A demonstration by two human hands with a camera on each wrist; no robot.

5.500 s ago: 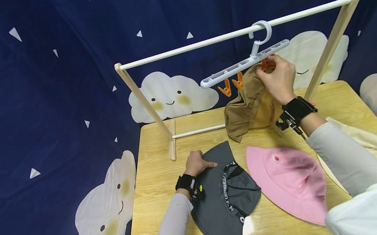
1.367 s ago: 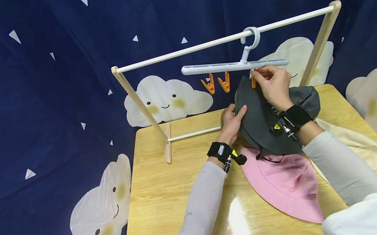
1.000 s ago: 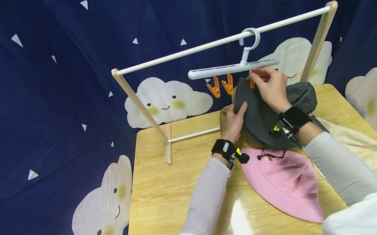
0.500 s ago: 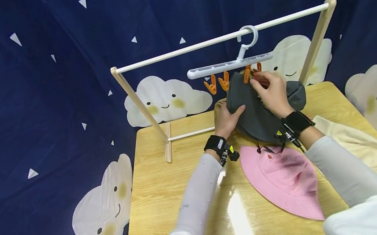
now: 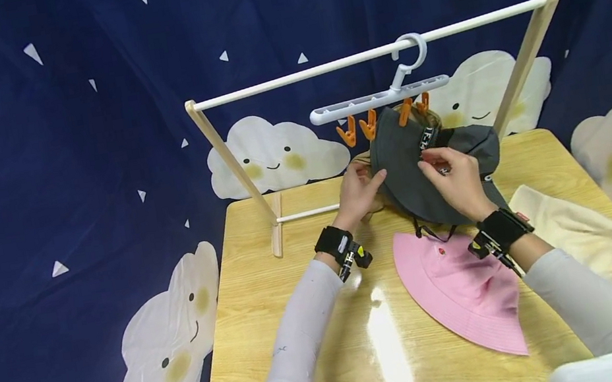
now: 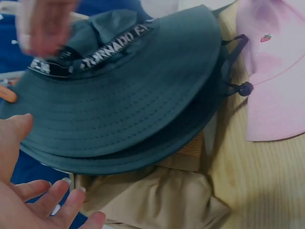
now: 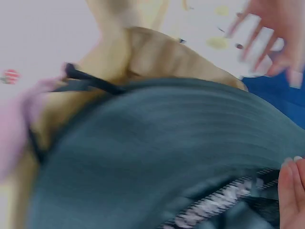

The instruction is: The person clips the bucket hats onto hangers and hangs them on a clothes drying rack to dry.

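Note:
A dark grey bucket hat (image 5: 407, 165) with a lettered band hangs sideways from an orange clip (image 5: 405, 112) under a pale grey hanger (image 5: 381, 99). Behind it hangs a brown hat (image 6: 157, 195), mostly covered, near another orange clip (image 5: 423, 103). My left hand (image 5: 356, 195) is at the grey brim's left edge; in the left wrist view its fingers are spread and stand apart from the cloth. My right hand (image 5: 460, 183) is in front of the hat's band, below the clips, fingers loosely bent. In the right wrist view its fingertips (image 7: 290, 183) appear beside the band.
Two more orange clips (image 5: 369, 125) dangle bare from the hanger's left half. The hanger hooks over the white rod (image 5: 294, 77) of a wooden rack. A pink bucket hat (image 5: 467, 299) and a cream hat (image 5: 584, 240) lie on the wooden table (image 5: 268, 330).
The grey hat has gone from the table up to the hanger. My right hand has let go of the orange clip and moved down; my left hand has drawn slightly left off the brim.

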